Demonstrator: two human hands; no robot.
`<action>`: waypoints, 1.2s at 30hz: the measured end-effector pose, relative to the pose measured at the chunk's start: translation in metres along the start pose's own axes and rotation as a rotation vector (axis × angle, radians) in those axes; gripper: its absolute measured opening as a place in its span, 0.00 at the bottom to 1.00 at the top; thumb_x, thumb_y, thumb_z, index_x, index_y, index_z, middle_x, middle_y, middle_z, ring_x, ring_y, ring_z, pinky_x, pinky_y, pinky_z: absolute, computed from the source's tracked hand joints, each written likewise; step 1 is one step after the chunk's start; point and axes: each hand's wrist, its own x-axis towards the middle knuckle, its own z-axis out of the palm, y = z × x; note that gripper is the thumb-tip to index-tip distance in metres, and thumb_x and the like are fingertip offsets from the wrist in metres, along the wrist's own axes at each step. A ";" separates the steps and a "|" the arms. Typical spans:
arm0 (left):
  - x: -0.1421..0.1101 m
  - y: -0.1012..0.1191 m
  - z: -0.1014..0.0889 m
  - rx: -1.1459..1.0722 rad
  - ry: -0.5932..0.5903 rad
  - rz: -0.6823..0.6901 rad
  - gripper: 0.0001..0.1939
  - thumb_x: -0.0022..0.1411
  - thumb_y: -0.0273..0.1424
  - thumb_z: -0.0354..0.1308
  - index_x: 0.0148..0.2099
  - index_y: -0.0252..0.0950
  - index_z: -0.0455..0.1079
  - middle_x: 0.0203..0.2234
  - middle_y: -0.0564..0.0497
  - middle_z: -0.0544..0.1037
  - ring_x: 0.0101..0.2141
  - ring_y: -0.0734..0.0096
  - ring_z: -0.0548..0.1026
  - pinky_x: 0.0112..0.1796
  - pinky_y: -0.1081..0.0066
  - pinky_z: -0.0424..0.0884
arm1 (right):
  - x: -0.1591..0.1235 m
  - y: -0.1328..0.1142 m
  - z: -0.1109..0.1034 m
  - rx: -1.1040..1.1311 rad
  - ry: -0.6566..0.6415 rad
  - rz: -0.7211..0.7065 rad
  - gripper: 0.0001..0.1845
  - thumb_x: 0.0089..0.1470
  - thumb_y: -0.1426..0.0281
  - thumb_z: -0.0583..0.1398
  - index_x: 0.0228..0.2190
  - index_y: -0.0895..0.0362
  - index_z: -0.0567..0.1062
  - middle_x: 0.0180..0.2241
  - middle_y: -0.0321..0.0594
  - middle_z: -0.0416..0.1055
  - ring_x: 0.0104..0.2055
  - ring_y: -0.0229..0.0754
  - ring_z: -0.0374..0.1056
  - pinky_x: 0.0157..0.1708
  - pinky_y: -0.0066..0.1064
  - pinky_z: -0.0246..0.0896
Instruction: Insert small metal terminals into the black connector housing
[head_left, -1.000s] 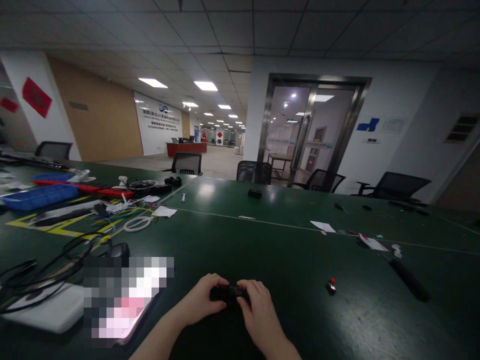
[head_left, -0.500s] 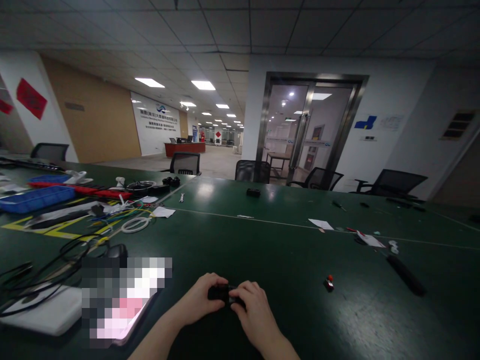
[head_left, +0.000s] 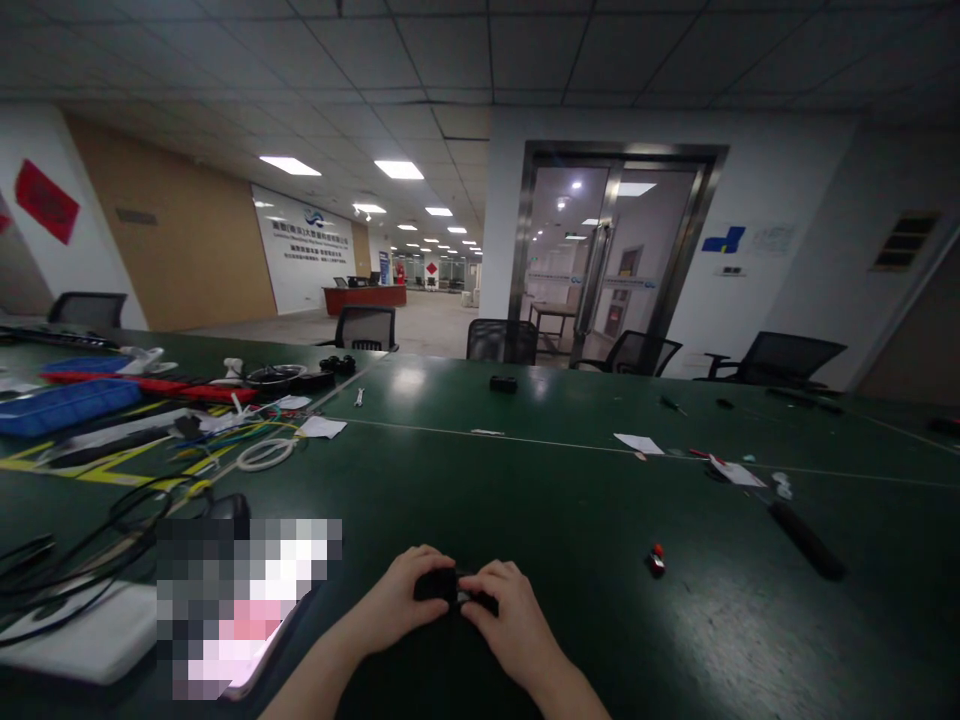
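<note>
My left hand (head_left: 397,600) is closed round a small black block-like object (head_left: 436,584), thumb below and fingers on top. From the other side my right hand (head_left: 510,612) pinches a small black piece (head_left: 486,602) at the block's right end. A pale glint shows between the two parts; I cannot tell whether they are joined. Both hands are low over the green table (head_left: 555,500), and the fingers hide much of what they hold. Away to the right lies a small red and silver thing (head_left: 657,560).
On the left are a phone (head_left: 259,620) with a blurred screen, a white box (head_left: 82,630), black cables (head_left: 142,510), a blue tray (head_left: 71,405) and a coiled white cable (head_left: 266,455). A black block (head_left: 503,384) sits farther back. A black-handled tool (head_left: 806,540) lies at right.
The view has shifted slightly. My right hand has moved a little right, and the pale gap between the black block and the piece shows more.
</note>
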 end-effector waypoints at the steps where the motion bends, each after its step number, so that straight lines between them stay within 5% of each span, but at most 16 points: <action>1: 0.000 0.000 0.000 0.000 0.001 0.000 0.22 0.49 0.29 0.60 0.49 0.41 0.68 0.46 0.50 0.71 0.48 0.61 0.67 0.52 0.63 0.60 | 0.000 0.000 0.001 -0.016 0.002 -0.009 0.11 0.49 0.70 0.59 0.36 0.46 0.75 0.37 0.32 0.70 0.42 0.40 0.62 0.44 0.33 0.53; 12: -0.002 0.008 -0.005 0.009 -0.019 -0.016 0.21 0.51 0.30 0.59 0.50 0.41 0.68 0.47 0.50 0.70 0.49 0.62 0.66 0.52 0.63 0.60 | -0.001 -0.003 -0.001 -0.111 -0.028 0.042 0.13 0.50 0.70 0.58 0.38 0.44 0.74 0.39 0.33 0.67 0.44 0.42 0.61 0.45 0.36 0.55; 20: -0.002 0.011 -0.002 0.063 0.008 -0.009 0.21 0.51 0.29 0.58 0.49 0.42 0.68 0.47 0.49 0.70 0.48 0.62 0.66 0.52 0.63 0.59 | -0.002 0.012 0.000 0.093 0.031 0.119 0.28 0.43 0.69 0.61 0.49 0.46 0.67 0.51 0.36 0.62 0.55 0.48 0.57 0.53 0.40 0.52; 28: -0.001 0.003 0.002 0.073 0.037 0.017 0.27 0.50 0.30 0.60 0.54 0.41 0.63 0.50 0.48 0.68 0.50 0.60 0.64 0.53 0.62 0.58 | -0.001 0.014 0.002 0.064 0.046 0.122 0.25 0.44 0.71 0.60 0.47 0.50 0.69 0.48 0.38 0.67 0.53 0.47 0.60 0.52 0.38 0.53; 36: -0.001 0.001 0.001 0.087 0.016 0.011 0.19 0.52 0.31 0.59 0.48 0.42 0.67 0.47 0.49 0.68 0.48 0.61 0.64 0.51 0.62 0.60 | 0.000 0.014 0.002 0.082 0.030 0.136 0.23 0.45 0.68 0.60 0.47 0.49 0.68 0.47 0.37 0.66 0.52 0.46 0.60 0.51 0.39 0.54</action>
